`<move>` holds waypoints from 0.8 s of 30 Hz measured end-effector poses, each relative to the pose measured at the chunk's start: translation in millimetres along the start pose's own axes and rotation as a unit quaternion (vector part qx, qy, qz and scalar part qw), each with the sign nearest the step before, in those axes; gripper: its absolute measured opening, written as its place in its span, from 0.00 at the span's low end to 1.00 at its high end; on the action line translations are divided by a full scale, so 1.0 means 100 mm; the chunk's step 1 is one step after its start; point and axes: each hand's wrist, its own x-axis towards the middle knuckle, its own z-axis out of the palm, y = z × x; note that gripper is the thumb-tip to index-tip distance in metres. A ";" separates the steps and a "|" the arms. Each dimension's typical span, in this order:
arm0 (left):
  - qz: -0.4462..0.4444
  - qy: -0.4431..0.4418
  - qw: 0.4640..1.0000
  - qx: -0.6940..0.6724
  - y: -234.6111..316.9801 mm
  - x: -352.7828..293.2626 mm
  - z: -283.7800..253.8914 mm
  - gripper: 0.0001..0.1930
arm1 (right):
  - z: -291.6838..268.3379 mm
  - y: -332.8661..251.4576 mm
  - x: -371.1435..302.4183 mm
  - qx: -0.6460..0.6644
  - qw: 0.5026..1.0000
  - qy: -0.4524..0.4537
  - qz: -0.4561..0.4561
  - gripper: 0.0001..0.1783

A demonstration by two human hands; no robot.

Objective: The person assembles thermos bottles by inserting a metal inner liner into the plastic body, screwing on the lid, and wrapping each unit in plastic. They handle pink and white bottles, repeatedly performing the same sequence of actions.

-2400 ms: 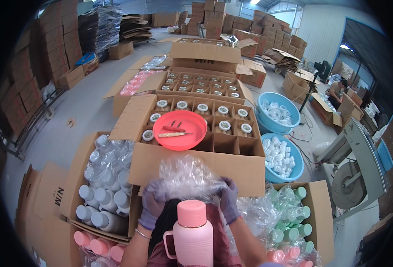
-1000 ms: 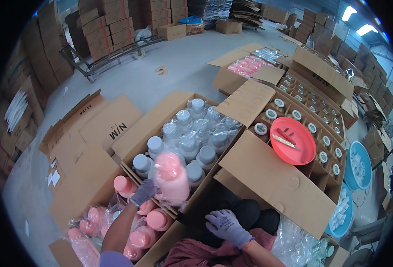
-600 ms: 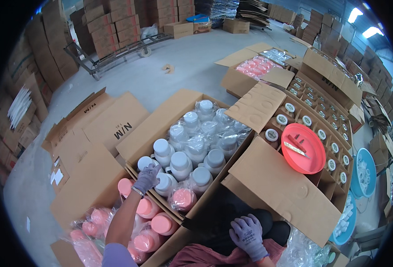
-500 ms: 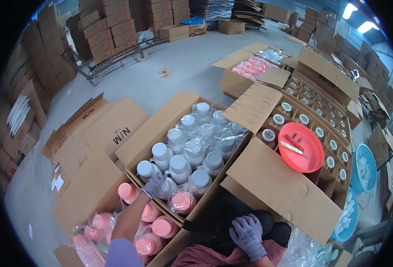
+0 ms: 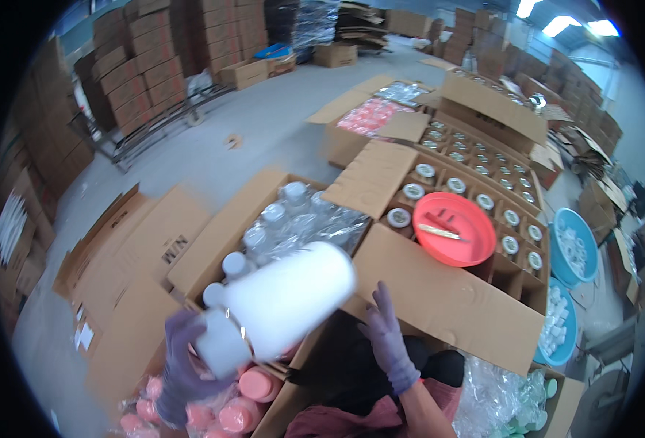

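The left hand (image 5: 181, 369) was grasping the white flask (image 5: 297, 299) by its grey lid (image 5: 222, 343), tilted over the carton (image 5: 224, 232). One was out; other flasks (image 5: 294, 194) were left inside. The right hand (image 5: 391, 343) was spread, empty.

We wear lavender gloves (image 5: 402, 376), close-fitting at the wrists, on left hand (image 5: 178, 358) and right hand (image 5: 388, 339), with maroon cloth (image 5: 340, 421) and black clothing (image 5: 446, 367).

The head-worn fisheye looks forward and down, close above the white flask (image 5: 300, 299).
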 end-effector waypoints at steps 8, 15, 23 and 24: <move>-0.310 -0.221 0.832 -0.403 0.90 -0.95 1.42 0.59 | -1.48 -0.73 -0.36 0.040 0.980 0.101 -0.169 0.27; -0.193 -0.164 0.867 -0.429 1.35 -0.67 1.96 0.65 | -2.25 -0.43 -0.73 0.100 0.928 0.256 -0.251 0.25; -0.127 -0.157 0.835 -0.512 1.61 -0.59 2.34 0.49 | -2.49 -0.59 -0.91 -0.120 0.860 0.378 -0.322 0.29; -0.145 -0.156 0.812 -0.544 1.70 -0.54 2.31 0.47 | -2.52 -0.59 -0.91 -0.106 0.854 0.371 -0.350 0.29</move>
